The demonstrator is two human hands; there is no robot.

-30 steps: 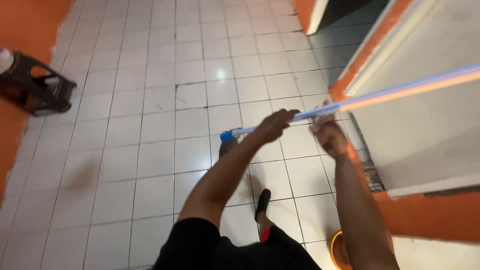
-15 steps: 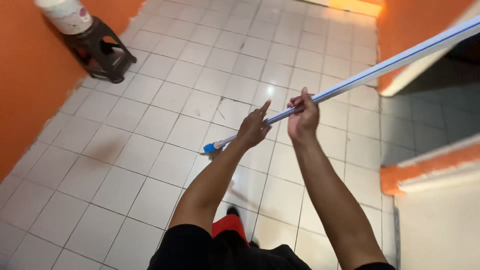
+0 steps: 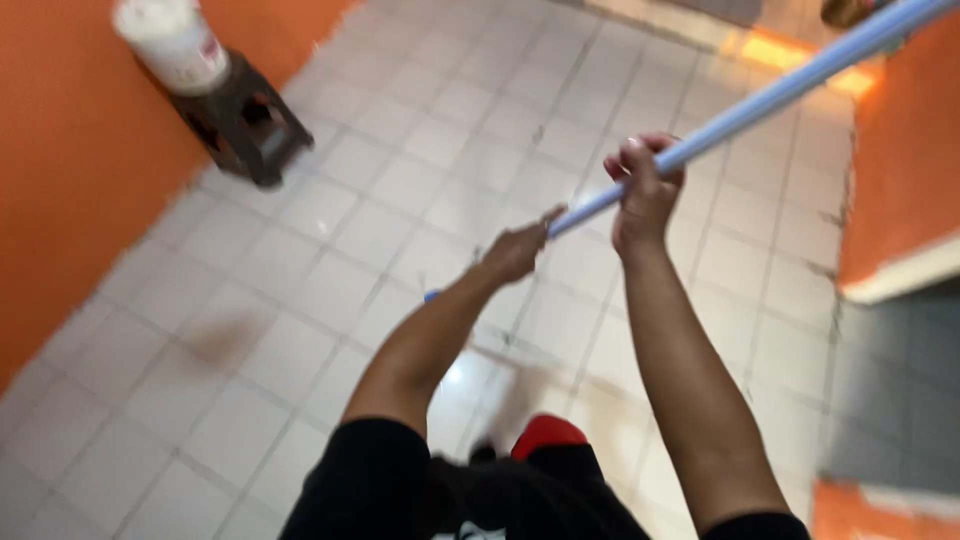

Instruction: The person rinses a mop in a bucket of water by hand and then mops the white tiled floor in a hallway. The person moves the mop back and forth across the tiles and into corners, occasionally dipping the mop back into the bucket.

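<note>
Over white floor tiles [image 3: 330, 290] between orange walls [image 3: 60, 180], both hands' fingers [image 3: 640, 160] grip a blue pole [image 3: 760, 95]

1. This looks like a plain indoor passage or hallway of a home, though the blur leaves the exact kind of room uncertain.
2. The floor [image 3: 400, 180] is laid with small white square tiles with dark grout lines, and it shines under a light.
3. The walls are painted bright orange: one orange wall [image 3: 60, 180] runs along the left, another [image 3: 900, 150] stands at the right.
4. A small dark stool [image 3: 245, 120] stands against the left wall with a white bucket [image 3: 170, 40] on top of it.
5. At the right, a pale ledge [image 3: 900, 280] borders a darker grey tiled area [image 3: 890, 390].
</note>
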